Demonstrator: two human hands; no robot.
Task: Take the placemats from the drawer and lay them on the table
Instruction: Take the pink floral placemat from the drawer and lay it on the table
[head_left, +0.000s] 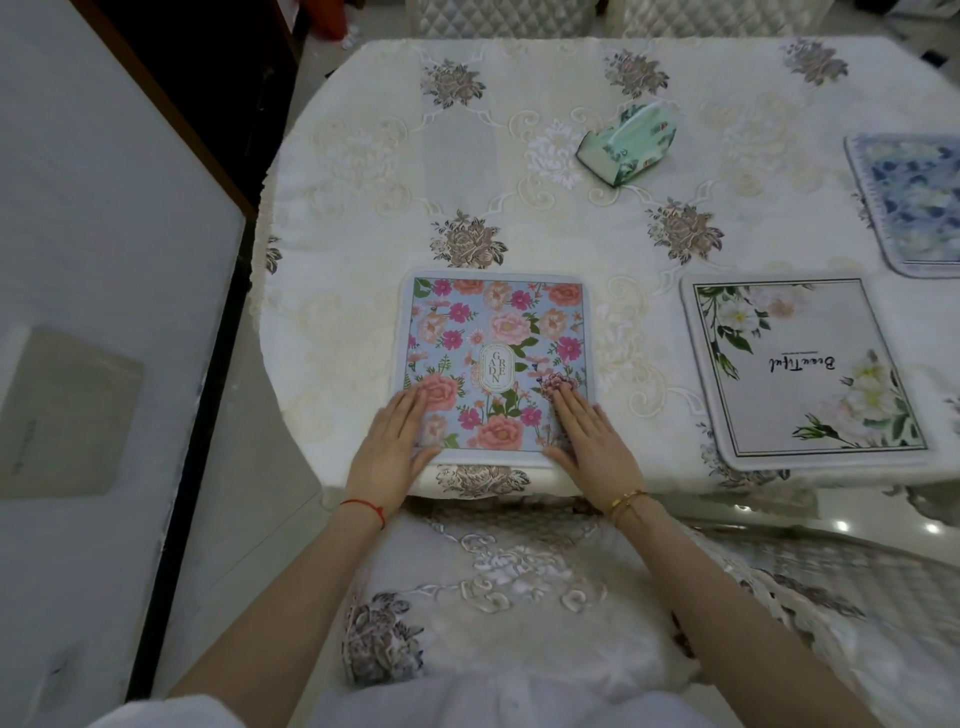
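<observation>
Both hands are down flat on the blue square placemat printed with pink and peach flowers (493, 364), which lies on the cream embroidered tablecloth (363, 171) right at the near edge of the table. The left hand (392, 441) presses the mat's near left corner, fingers straight and together, a red string round the wrist. The right hand (592, 439) presses the near right corner the same way, fingers straight, nothing gripped, gold bangles on that wrist. Over to the right, well apart from the flowered mat, sits a grey square placemat with white flowers and black script (802, 369), also flat on the cloth near the table's edge. Beyond it, at the right border of the view, a blue-and-white patterned placemat (914, 202) is partly cut off. Toward the middle of the table lies a green floral tissue pack (628, 143), tilted on its side
</observation>
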